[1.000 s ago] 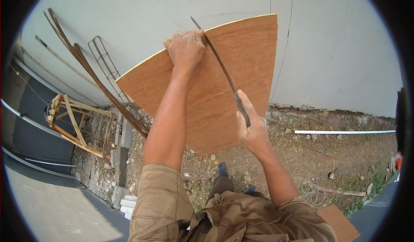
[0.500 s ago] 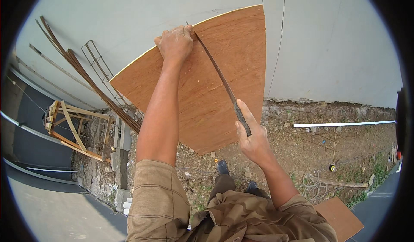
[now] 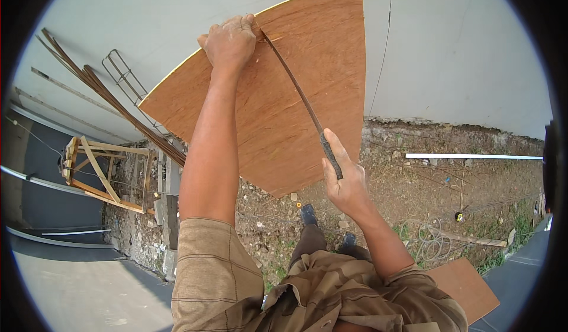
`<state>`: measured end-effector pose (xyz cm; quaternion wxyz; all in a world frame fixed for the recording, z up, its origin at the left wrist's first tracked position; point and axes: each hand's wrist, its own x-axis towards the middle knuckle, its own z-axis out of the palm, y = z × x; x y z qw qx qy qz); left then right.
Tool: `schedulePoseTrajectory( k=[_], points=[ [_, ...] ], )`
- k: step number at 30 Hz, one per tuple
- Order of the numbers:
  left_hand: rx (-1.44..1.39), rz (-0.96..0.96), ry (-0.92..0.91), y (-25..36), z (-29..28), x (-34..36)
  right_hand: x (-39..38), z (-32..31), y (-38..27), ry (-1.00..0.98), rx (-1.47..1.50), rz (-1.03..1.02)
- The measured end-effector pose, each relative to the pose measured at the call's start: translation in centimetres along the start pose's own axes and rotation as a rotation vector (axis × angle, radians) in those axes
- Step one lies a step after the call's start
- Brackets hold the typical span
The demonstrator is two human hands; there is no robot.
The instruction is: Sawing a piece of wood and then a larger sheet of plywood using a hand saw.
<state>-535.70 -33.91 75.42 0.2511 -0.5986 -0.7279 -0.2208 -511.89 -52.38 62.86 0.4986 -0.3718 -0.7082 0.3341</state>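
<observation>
A large reddish-brown plywood sheet (image 3: 302,95) with a pale far edge stands in front of me, close to the grey wall. At its upper left, my left hand (image 3: 229,43) is closed over the far edge, fingertips hidden behind it. My right hand (image 3: 347,181) wraps round the dark handle of a handsaw (image 3: 294,82). Its long, narrow blade slants across the board's face, the far end close to the edge just right of my left hand. Small wood chips lie on the face near the blade.
Left are long rusty bars (image 3: 109,98), a wire cage (image 3: 125,74) and a wooden frame (image 3: 109,175). Right lie a white strip (image 3: 473,156), a tape measure (image 3: 458,216), coiled cord (image 3: 431,242) and another brown board (image 3: 464,290). Rubble covers the ground (image 3: 384,196).
The handsaw is drawn back toward me; its tip no longer sticks out past the plywood's far edge. The plywood and my left hand appear higher in the picture as the whole view has shifted.
</observation>
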Motion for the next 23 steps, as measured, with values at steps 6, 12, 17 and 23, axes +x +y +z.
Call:
schedulePoseTrajectory(
  k=[6, 12, 17, 23],
  points=[
    [0.013, -0.026, -0.080, 0.3, -0.8, 0.8, 10.8, 1.7, -0.7, -0.144, 0.059, 0.216],
    [-0.002, 0.000, -0.051, -0.7, 0.3, 1.4, 2.9, 1.4, 1.2, -0.026, -0.016, 0.072],
    [0.021, 0.030, -0.013, -0.4, 1.1, 0.3, -3.2, -0.1, 1.7, 0.030, -0.053, -0.036],
    [-0.019, 0.010, -0.023, 0.0, -0.9, -0.4, 14.5, 5.4, 2.6, -0.081, 0.033, 0.033]
  ],
)
